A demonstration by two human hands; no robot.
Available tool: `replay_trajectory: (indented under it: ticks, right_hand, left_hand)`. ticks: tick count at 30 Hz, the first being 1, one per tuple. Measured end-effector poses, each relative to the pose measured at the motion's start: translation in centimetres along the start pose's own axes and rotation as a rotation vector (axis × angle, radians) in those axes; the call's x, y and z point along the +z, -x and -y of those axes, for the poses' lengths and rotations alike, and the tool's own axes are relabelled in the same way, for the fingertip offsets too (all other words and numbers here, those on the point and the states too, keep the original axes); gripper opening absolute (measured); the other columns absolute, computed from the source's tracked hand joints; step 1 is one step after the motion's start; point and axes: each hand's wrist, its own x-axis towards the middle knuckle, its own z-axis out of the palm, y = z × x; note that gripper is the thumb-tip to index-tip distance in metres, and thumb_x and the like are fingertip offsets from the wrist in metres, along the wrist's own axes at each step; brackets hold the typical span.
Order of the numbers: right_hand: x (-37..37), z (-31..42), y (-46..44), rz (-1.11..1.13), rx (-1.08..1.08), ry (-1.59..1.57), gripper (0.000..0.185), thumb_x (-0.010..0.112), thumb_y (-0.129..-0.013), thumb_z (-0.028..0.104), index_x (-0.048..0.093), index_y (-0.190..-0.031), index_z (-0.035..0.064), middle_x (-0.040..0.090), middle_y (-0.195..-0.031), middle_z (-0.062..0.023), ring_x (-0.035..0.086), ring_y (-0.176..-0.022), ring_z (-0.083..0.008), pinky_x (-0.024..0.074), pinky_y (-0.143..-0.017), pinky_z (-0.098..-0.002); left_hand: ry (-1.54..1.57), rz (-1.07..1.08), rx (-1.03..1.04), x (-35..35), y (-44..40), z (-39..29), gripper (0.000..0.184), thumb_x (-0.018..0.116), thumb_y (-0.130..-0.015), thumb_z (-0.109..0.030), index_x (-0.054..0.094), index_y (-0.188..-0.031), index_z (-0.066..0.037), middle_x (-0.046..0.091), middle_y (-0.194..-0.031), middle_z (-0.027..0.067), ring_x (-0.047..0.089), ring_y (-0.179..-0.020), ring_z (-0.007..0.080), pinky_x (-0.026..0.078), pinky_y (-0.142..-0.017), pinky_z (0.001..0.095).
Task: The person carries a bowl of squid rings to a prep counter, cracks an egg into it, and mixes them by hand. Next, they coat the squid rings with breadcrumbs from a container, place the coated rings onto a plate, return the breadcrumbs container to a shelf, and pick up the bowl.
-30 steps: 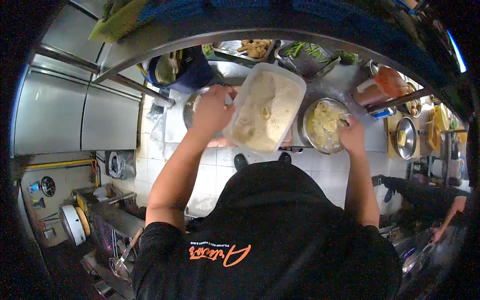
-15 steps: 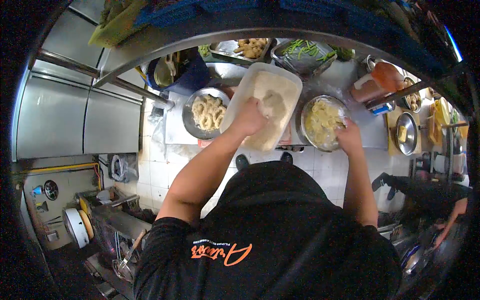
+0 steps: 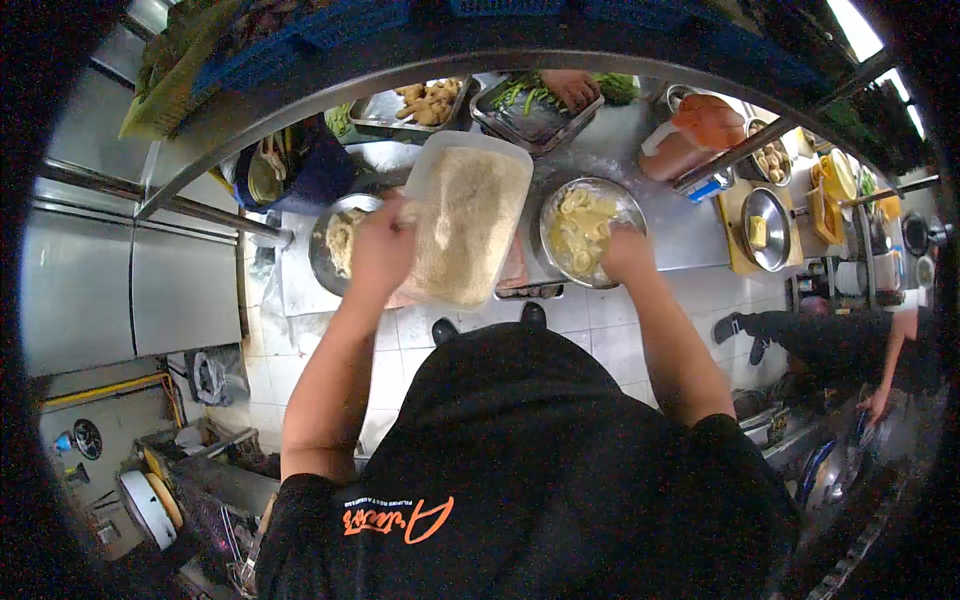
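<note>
My left hand (image 3: 383, 248) is closed, somewhat blurred, between a metal bowl of coated rings (image 3: 340, 243) and a white plastic tub of crumbs (image 3: 462, 222). What its fingers hold is too small to make out. My right hand (image 3: 628, 254) is closed at the right edge of a metal bowl of pale rings in yellow batter (image 3: 582, 228). Its fingertips are hidden inside that bowl, and so is whatever they grip. The tub stands between the two bowls on the steel counter (image 3: 690, 240).
Behind are a tray of brown pieces (image 3: 428, 103) and a tray of green vegetables (image 3: 530, 105), with another person's hand (image 3: 570, 88) over it. An orange-topped container (image 3: 690, 140) and a pan (image 3: 766, 230) stand right. Another person's legs (image 3: 800, 335) show lower right.
My left hand has moved from inside the tub to the left bowl's side. Another person's hand has appeared over the green vegetables. The whole view has shifted, so the counter items sit farther left.
</note>
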Motion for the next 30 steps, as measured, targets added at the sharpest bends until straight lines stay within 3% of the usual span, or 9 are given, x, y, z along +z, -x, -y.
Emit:
replay_trajectory:
  ticks: [2,5,10,12,14,16,23,26,30]
  right_hand:
    - [0.1,2.2,0.5,-0.315,0.009,-0.002,0.037,0.055,-0.081,0.024,0.066,-0.11,0.0048,0.068,-0.107,-0.0169,0.064,-0.102,-0.0362,0.0521,-0.087,-0.0496]
    - [-1.3,2.5,-1.4,-0.023,0.001,-0.025,0.041,0.059,-0.077,0.023,0.063,-0.113,0.0038,0.067,-0.1,-0.0214,0.065,-0.099,-0.0359,0.0516,-0.086,-0.046]
    - [-1.3,-1.0,-4.0,-0.108,-0.323,0.312,0.035,0.062,-0.075,0.02,0.066,-0.105,0.0019,0.068,-0.102,-0.0215,0.065,-0.092,-0.0368,0.0514,-0.083,-0.0465]
    - [-6.2,-0.3,-2.6,-0.329,0.005,-0.402,0.034,0.064,-0.076,0.017,0.064,-0.106,0.0001,0.068,-0.102,-0.0208,0.064,-0.097,-0.0361,0.0504,-0.085,-0.044]
    - [-11.8,2.8,-1.0,-0.315,-0.084,-0.734,0.045,0.07,-0.077,0.018,0.062,-0.12,0.009,0.066,-0.107,-0.0184,0.059,-0.104,-0.0413,0.0464,-0.092,-0.0496]
    - [-15.5,7.8,-0.4,-0.579,-0.163,-0.544,0.039,0.072,-0.073,0.014,0.063,-0.109,0.0009,0.066,-0.107,-0.0204,0.062,-0.101,-0.0365,0.0489,-0.087,-0.0417]
    - [-11.2,16.4,-1.9,-0.491,-0.559,-0.157,0.033,0.065,-0.076,0.017,0.067,-0.108,0.0072,0.061,-0.113,-0.021,0.052,-0.115,-0.0392,0.0421,-0.096,-0.0479]
    - [-11.4,14.4,-0.6,-0.43,-0.345,-0.408,0.037,0.065,-0.075,0.016,0.067,-0.111,0.0068,0.062,-0.114,-0.0205,0.054,-0.111,-0.04,0.043,-0.097,-0.047]
    - [-10.4,9.2,1.5,-0.343,-0.3,-0.474,0.031,0.061,-0.08,0.02,0.067,-0.106,0.0051,0.064,-0.114,-0.0199,0.056,-0.111,-0.0371,0.0397,-0.1,-0.0494]
  left_hand:
    - [-0.018,0.02,-0.17,-3.0,0.0,1.4,0.031,0.064,-0.079,-0.015,0.067,-0.107,-0.002,0.069,-0.098,0.0199,0.068,-0.087,0.0327,0.053,-0.078,0.0387]
    - [-0.036,0.101,-0.155,-3.3,-0.7,13.3,0.037,0.067,-0.079,-0.021,0.066,-0.11,0.0,0.068,-0.102,0.0232,0.067,-0.094,0.0373,0.052,-0.082,0.0413]
    - [-0.135,-0.101,-0.174,-7.1,0.5,8.3,0.045,0.071,-0.076,-0.025,0.064,-0.113,0.001,0.068,-0.105,0.0219,0.066,-0.099,0.0369,0.051,-0.084,0.0377]
    - [0.188,-0.106,-0.27,-6.5,1.3,6.3,0.045,0.072,-0.076,-0.026,0.064,-0.112,0.0,0.068,-0.107,0.0213,0.065,-0.099,0.0374,0.052,-0.084,0.0369]
    - [0.163,-0.035,-0.225,-5.1,1.7,3.2,0.048,0.073,-0.075,-0.027,0.063,-0.113,0.0,0.068,-0.107,0.0212,0.065,-0.1,0.0373,0.051,-0.085,0.0378]
    - [0.145,0.039,-0.16,-2.5,1.4,1.3,0.051,0.074,-0.075,-0.029,0.062,-0.114,0.001,0.067,-0.108,0.0211,0.065,-0.1,0.0373,0.051,-0.086,0.0387]
    - [-0.373,0.503,-0.027,9.4,-0.5,5.5,0.072,0.079,-0.067,-0.041,0.058,-0.119,0.005,0.061,-0.118,0.0249,0.06,-0.109,0.0391,0.049,-0.093,0.0433]
    - [-0.552,0.615,0.224,11.9,-0.9,8.7,0.079,0.081,-0.064,-0.045,0.057,-0.119,0.006,0.06,-0.121,0.0264,0.058,-0.111,0.0399,0.048,-0.095,0.043]
    - [-0.211,0.54,-0.09,10.0,-0.9,5.7,0.07,0.08,-0.065,-0.035,0.059,-0.118,0.005,0.062,-0.116,0.0248,0.059,-0.108,0.0396,0.048,-0.092,0.0438]
